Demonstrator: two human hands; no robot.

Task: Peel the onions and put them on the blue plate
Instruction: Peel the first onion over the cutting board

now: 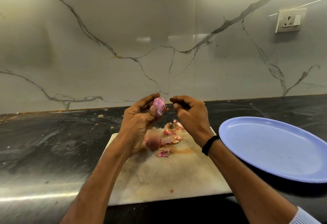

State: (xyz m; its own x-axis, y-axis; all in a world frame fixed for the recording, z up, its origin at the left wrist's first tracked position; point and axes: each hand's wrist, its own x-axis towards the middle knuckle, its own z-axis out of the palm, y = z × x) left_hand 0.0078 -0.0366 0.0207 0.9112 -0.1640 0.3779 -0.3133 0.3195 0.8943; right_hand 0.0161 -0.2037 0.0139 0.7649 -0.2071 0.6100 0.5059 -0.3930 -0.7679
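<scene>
My left hand (139,117) grips a pink, mostly peeled onion (159,106) above the far end of the chopping board (168,174). My right hand (190,114) hovers just right of the onion with its fingers curled; I cannot tell if it pinches a scrap of skin. A second onion (153,142), still in its brownish skin, lies on the board below my left hand. Loose peels (170,129) are scattered near it. The blue plate (276,147) sits to the right of the board and holds nothing.
The board lies on a dark, glossy counter (53,144) with small bits of skin on it. A marble-patterned wall (159,47) rises behind, with a socket (289,22) at the upper right.
</scene>
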